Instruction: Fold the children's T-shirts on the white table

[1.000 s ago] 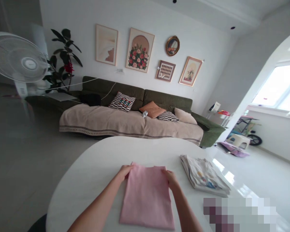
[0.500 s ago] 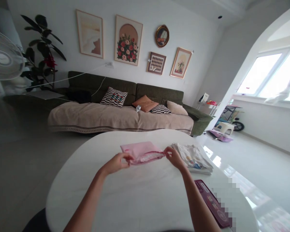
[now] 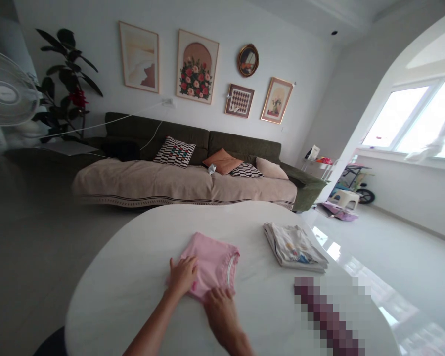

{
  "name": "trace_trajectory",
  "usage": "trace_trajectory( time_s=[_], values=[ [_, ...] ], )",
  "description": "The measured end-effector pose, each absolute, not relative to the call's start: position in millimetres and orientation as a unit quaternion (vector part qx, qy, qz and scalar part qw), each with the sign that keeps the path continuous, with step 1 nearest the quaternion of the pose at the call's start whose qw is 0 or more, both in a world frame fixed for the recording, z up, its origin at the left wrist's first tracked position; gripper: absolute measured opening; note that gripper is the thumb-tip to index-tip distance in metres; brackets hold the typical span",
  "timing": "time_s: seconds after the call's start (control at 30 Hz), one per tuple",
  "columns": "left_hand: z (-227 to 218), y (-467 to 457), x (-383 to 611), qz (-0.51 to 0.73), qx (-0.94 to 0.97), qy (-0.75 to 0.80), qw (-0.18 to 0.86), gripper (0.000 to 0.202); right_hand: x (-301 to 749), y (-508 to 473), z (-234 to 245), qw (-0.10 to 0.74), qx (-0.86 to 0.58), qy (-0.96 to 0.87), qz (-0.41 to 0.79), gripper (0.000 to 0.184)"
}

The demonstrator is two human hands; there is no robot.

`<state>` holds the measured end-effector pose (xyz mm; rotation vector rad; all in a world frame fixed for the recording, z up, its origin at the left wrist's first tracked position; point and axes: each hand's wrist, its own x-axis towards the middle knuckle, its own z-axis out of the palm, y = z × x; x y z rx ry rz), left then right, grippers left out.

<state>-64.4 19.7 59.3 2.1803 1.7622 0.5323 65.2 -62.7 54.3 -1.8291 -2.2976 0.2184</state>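
Observation:
A folded pink shirt (image 3: pixel 211 259) lies flat on the white table (image 3: pixel 163 316), its gathered neckline with a pale inside edge turned to the right. My left hand (image 3: pixel 183 274) rests on the shirt's left side, fingers spread. At the near edge, my right hand (image 3: pixel 221 309) presses down with its fingers stretched out over the cloth. Neither hand grips anything. Parts of the shirt's near side are hidden under both hands.
To the right sits a stack of folded white shirts (image 3: pixel 294 247), the top one printed. A dark red flat object (image 3: pixel 328 316), pixelated, lies nearer me. Beyond the table stands a sofa (image 3: pixel 170 183) with cushions; a fan (image 3: pixel 7 94) is at left.
The pink shirt, held at its two near corners before, now lies turned with its neckline facing right. Both hands have let go and lie flat on it; the right hand moved left and nearer.

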Motion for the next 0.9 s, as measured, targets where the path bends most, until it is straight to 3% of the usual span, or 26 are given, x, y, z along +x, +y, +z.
trace_trajectory(
  time_s=[0.2, 0.4, 0.67, 0.8, 0.9],
  values=[
    [56, -1, -43, 0.167, 0.775, 0.593, 0.141, 0.029, 157, -19, 58, 0.086, -0.731, -0.676, 0.037, 0.036],
    [48, 18, -64, 0.186, 0.717, 0.658, 0.131, 0.035, 149, -11, 33, 0.126, -0.751, -0.647, 0.050, 0.045],
    [38, 26, -95, 0.187, 0.694, 0.653, 0.239, 0.030, 169, 10, 19, 0.237, -0.726, -0.639, 0.089, 0.038],
    [34, 55, -94, 0.230, 0.672, 0.647, 0.278, 0.017, 189, 42, 16, 0.303, -0.735, -0.600, 0.089, 0.040],
    [28, 88, -83, 0.282, 0.645, 0.652, 0.282, 0.023, 199, 66, 11, 0.344, -0.742, -0.567, 0.097, 0.040]
  ],
)
